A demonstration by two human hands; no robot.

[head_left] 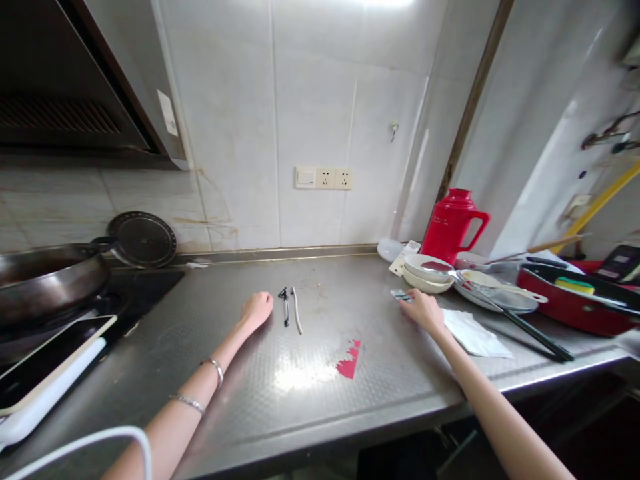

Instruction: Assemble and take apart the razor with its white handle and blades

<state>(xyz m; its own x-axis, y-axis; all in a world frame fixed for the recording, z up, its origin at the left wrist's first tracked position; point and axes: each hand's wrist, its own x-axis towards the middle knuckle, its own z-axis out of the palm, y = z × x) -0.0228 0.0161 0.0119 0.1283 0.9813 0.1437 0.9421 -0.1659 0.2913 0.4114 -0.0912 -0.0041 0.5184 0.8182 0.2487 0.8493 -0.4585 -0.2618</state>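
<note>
My left hand [257,310] rests on the steel counter [240,380] in a loose fist, with nothing showing in it. Just to its right lies a black-and-silver razor [286,308], its head toward the wall. Beside the razor is a thin, pale, slightly bent stick [297,311]. On the right side of the counter, my right hand [424,310] has its fingers closed on a small, clear, shiny packet [400,295], partly hidden by the fingertips. A torn red patch [350,362] lies flat on the metal between my forearms.
Bowls [425,283], a red thermos jug [453,227], white tissue [475,333], black chopsticks [535,333] and a red pan [575,307] crowd the right. At left are a steel pan [50,280], a phone-like device [50,363] and a white cable [100,433]. Sockets [334,178] sit on the wall.
</note>
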